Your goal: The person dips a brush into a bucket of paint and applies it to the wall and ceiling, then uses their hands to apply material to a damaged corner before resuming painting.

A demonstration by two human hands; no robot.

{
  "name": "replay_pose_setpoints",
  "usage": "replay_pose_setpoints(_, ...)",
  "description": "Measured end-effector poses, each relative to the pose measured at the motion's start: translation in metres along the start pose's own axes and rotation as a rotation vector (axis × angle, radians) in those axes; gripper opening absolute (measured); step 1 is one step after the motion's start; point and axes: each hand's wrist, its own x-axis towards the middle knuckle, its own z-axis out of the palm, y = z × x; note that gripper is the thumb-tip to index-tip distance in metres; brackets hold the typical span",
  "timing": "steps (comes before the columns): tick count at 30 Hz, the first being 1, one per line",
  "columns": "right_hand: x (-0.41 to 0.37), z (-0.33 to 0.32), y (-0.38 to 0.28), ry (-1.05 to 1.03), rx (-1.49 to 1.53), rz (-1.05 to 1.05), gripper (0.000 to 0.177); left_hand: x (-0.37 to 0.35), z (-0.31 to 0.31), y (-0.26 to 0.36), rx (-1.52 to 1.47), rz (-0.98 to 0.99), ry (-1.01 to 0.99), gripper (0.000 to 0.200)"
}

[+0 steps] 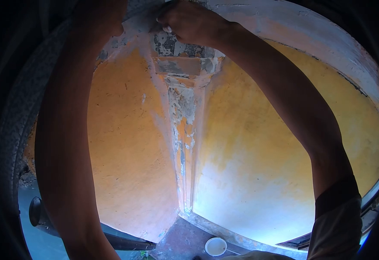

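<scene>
My right hand [191, 22] is raised to the top of a column [181, 106] that has peeling grey, orange and white paint. Its fingers are curled closed beside the column's capital [178, 65]; whatever they hold, if anything, cannot be made out. My left hand [105, 19] is up at the top left, near the pale band above the wall. The picture's upper edge and the dark shade hide most of its fingers, so its grip does not show.
Orange wall [129, 138] lies left of the column, yellow wall [258, 130] to its right. A pale, patchy ledge [297, 30] curves along the top. Far below, a white bucket [216, 246] stands on the floor. A dark pipe-like object [129, 243] is at lower left.
</scene>
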Motion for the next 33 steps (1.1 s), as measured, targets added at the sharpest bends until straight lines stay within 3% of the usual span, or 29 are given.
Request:
replay_pose_setpoints(1, 0.005, 0.008, 0.0, 0.026, 0.001, -0.048, 0.02, -0.004, 0.003, -0.001, 0.03, 0.028, 0.093, 0.085)
replay_pose_setpoints(4, -0.005, 0.01, -0.01, 0.082, 0.127, -0.11, 0.02, 0.007, -0.003, -0.005, -0.033, 0.006, -0.141, 0.085)
replay_pose_setpoints(8, -0.017, 0.021, -0.009, 0.227, 0.106, -0.147, 0.018, 0.01, -0.011, -0.005, -0.018, -0.015, -0.199, 0.085)
replay_pose_setpoints(11, 0.005, 0.032, -0.008, 0.208, 0.07, 0.097, 0.019, 0.006, -0.018, 0.001, -0.038, -0.015, -0.172, 0.084)
replay_pose_setpoints(13, 0.019, 0.035, -0.014, 0.27, 0.112, 0.114, 0.02, -0.004, -0.023, 0.002, -0.038, 0.018, -0.075, 0.084)
replay_pose_setpoints(19, -0.002, 0.038, -0.03, 0.363, 0.175, 0.108, 0.021, 0.006, -0.02, 0.001, -0.041, -0.041, -0.233, 0.088)
replay_pose_setpoints(20, -0.005, 0.039, -0.03, 0.399, 0.201, 0.09, 0.021, 0.003, -0.018, 0.0, -0.03, -0.032, -0.179, 0.089)
replay_pose_setpoints(22, 0.014, 0.048, -0.023, 0.316, 0.167, 0.181, 0.022, -0.002, -0.013, 0.002, -0.013, -0.006, -0.067, 0.092)
replay_pose_setpoints(26, 0.025, 0.044, -0.028, 0.254, 0.225, 0.235, 0.022, -0.005, -0.013, 0.004, -0.009, -0.013, -0.06, 0.095)
replay_pose_setpoints(31, -0.017, 0.049, -0.061, 0.539, 0.278, 0.149, 0.025, 0.002, -0.032, 0.008, -0.067, -0.123, -0.295, 0.099)
replay_pose_setpoints(33, -0.017, 0.049, -0.063, 0.584, 0.269, 0.197, 0.022, 0.015, 0.007, -0.014, -0.224, 0.038, -0.179, 0.094)
